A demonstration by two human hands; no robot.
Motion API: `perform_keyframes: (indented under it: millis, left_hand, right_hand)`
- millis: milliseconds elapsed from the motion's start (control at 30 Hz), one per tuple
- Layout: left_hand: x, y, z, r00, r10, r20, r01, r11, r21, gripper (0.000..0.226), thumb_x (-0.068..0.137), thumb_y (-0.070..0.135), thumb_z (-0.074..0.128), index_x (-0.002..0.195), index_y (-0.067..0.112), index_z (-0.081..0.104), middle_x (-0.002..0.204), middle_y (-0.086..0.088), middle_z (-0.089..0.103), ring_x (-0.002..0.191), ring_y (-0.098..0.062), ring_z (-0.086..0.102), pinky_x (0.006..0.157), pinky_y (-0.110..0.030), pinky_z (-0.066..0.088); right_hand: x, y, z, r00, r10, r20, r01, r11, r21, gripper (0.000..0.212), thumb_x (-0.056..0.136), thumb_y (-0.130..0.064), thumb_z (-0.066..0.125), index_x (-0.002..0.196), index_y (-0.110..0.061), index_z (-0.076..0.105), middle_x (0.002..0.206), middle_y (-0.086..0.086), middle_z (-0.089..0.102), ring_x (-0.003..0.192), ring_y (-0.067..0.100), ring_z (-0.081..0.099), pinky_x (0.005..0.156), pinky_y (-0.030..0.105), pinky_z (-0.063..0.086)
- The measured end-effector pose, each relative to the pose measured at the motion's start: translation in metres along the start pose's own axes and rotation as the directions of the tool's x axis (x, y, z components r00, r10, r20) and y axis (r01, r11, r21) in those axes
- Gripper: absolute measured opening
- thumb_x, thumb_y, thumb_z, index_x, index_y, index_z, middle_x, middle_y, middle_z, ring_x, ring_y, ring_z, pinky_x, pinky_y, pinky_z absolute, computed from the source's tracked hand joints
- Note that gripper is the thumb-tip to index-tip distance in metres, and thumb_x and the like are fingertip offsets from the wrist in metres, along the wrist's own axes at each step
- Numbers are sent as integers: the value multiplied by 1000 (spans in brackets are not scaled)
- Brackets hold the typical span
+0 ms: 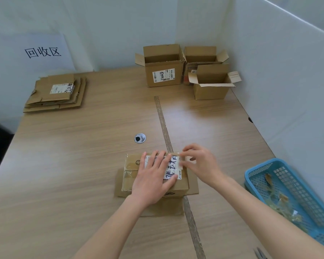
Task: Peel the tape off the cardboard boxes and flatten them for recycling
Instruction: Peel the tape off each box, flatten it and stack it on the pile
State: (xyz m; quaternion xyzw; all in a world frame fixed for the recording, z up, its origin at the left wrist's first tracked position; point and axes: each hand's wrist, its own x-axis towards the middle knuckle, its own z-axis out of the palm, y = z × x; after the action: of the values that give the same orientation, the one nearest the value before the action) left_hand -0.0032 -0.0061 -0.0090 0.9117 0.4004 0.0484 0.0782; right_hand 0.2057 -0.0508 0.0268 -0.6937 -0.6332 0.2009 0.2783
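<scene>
Up close in the head view, a small brown cardboard box (153, 174) sits on the wood-grain table (73, 156), near the front edge, with its lower flaps splayed flat around it. Glossy clear tape (128, 165) wrinkles across its top, beside a white shipping label (173, 168) bearing large handwritten characters. The left hand (153, 176) lies flat on the box top, fingers straight and spread over the label. The right hand (199, 161) curls its fingers at the label's right edge, thumb and forefinger pinching something there; whether it is tape or label I cannot tell.

Farther back, 3 open boxes (164, 65) with raised flaps stand in the right corner. A stack of flattened cardboard (56, 93) lies at the far left, below a white paper sign (42, 52). A blue perforated plastic basket (288, 191) at the right holds crumpled peeled tape. A worn strip (164, 124) runs down the tabletop, beside a round metal grommet (139, 137). White panels (279, 81) wall the table.
</scene>
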Motion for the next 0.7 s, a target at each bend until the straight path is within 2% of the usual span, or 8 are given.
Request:
perform_keyframes:
  millis: [67, 100, 167, 233, 333, 433, 567, 700]
  left_hand:
    - [-1, -1, 0, 1000, -4, -2, 4, 1000, -5, 71, 100, 70, 16, 158, 30, 17, 164, 7, 20, 155, -17, 8, 126, -51, -6]
    - [-1, -1, 0, 1000, -4, -6, 4, 1000, -10, 71, 100, 70, 16, 158, 30, 17, 164, 7, 21, 155, -17, 8, 126, -51, -5]
    - [-1, -1, -1, 1000, 5, -10, -5, 1000, -13, 70, 100, 70, 16, 157, 30, 19, 163, 7, 24, 154, -18, 11, 126, -51, -2]
    - [-3, 1, 0, 1000, 17, -18, -17, 1000, -9, 70, 100, 70, 17, 157, 29, 22, 162, 7, 27, 154, -18, 14, 125, -51, -1]
    - [-3, -1, 0, 999, 26, -24, -27, 999, -18, 69, 100, 70, 20, 156, 30, 24, 160, 7, 28, 153, -18, 16, 125, -50, -1]
    - [-1, 0, 0, 1000, 21, -22, -22, 1000, -20, 68, 100, 69, 21, 155, 30, 24, 161, 8, 27, 154, -18, 15, 125, -50, -1]
    - [-2, 0, 1, 999, 28, -25, -29, 999, -22, 68, 100, 69, 21, 155, 30, 25, 160, 8, 28, 153, -17, 15, 125, -50, -2]
    - [-1, -1, 0, 1000, 20, -16, -20, 1000, -16, 70, 99, 71, 17, 156, 31, 23, 161, 9, 26, 154, -17, 14, 125, -50, -2]
  right_hand:
    - [7, -4, -2, 998, -57, -21, 56, 997, -45, 5, 86, -11, 78, 90, -13, 81, 92, -2, 72, 78, 15, 66, 75, 35, 55]
    - [12, -3, -2, 998, -56, -36, 53, 996, -71, 5, 87, -9, 76, 87, -13, 80, 87, -1, 73, 76, 19, 67, 73, 35, 53]
    - [23, 2, -6, 970, 149, -190, -148, 989, 21, 9, 90, -10, 72, 85, -15, 79, 78, 0, 75, 73, 17, 70, 71, 30, 52]
    - [30, 11, -12, 872, 385, -302, -334, 919, 209, 12, 91, -11, 70, 83, -14, 78, 72, 3, 75, 71, 19, 73, 76, 34, 57]
    - [30, 11, -7, 970, 240, -29, -237, 967, 90, 16, 96, -11, 63, 93, -8, 79, 82, 7, 77, 77, 25, 73, 80, 44, 58]
    - [23, 6, -3, 984, 120, 129, -121, 993, -2, 21, 100, -11, 56, 108, -9, 76, 100, 6, 77, 88, 24, 70, 85, 43, 55]
    - [17, 8, -7, 979, 110, 172, -112, 994, -1, 26, 103, -16, 55, 122, -14, 72, 112, 2, 75, 97, 16, 70, 92, 36, 53]
    - [15, 15, -14, 966, 258, 29, -259, 943, 208, 29, 96, -18, 68, 125, -16, 71, 85, 0, 77, 79, 13, 74, 87, 41, 59]
